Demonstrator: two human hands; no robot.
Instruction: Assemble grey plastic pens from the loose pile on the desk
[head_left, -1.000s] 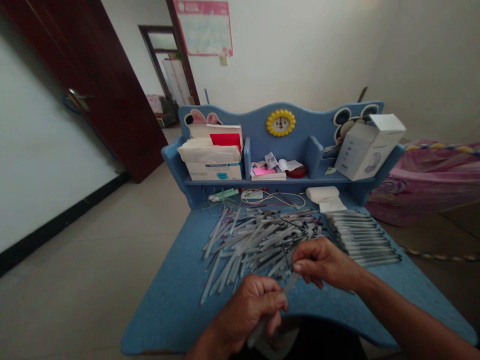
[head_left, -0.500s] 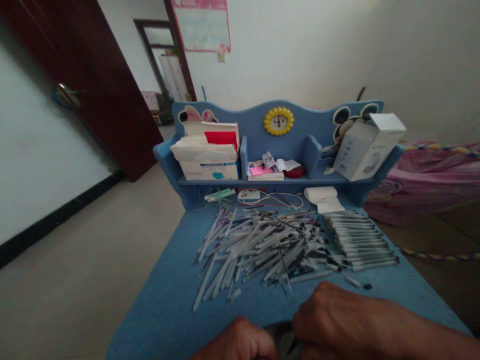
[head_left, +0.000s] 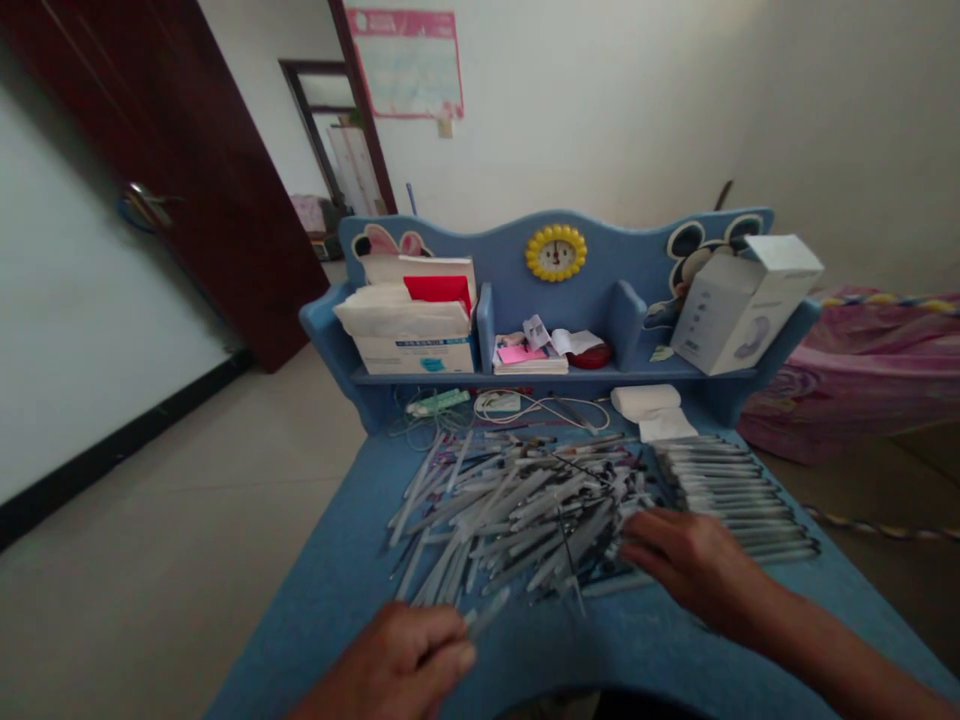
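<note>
My left hand (head_left: 409, 650) is closed round a whitish, translucent pen barrel (head_left: 491, 608) that points up and to the right over the front of the table. My right hand (head_left: 694, 555) reaches to the right side of a big heap of pen parts (head_left: 517, 505), its fingers pinched together among the small pieces; what lies between them is hidden and blurred. Right of that hand, a row of pens with dark ends (head_left: 739, 495) lies side by side. A dark, rounded thing (head_left: 600, 704) shows at the bottom edge, cut off by the picture.
The blue table (head_left: 300, 625) carries a shelf (head_left: 551, 379) at its back, with a mask box (head_left: 420, 352), papers and a white box (head_left: 731, 310). Beneath the shelf are a cable (head_left: 540, 404), a green power strip (head_left: 439, 402) and a paper roll (head_left: 649, 405).
My hands were close together at the dark thing by the bottom edge. They have parted: the left moved left and shows a pen barrel, the right went forward to the heap.
</note>
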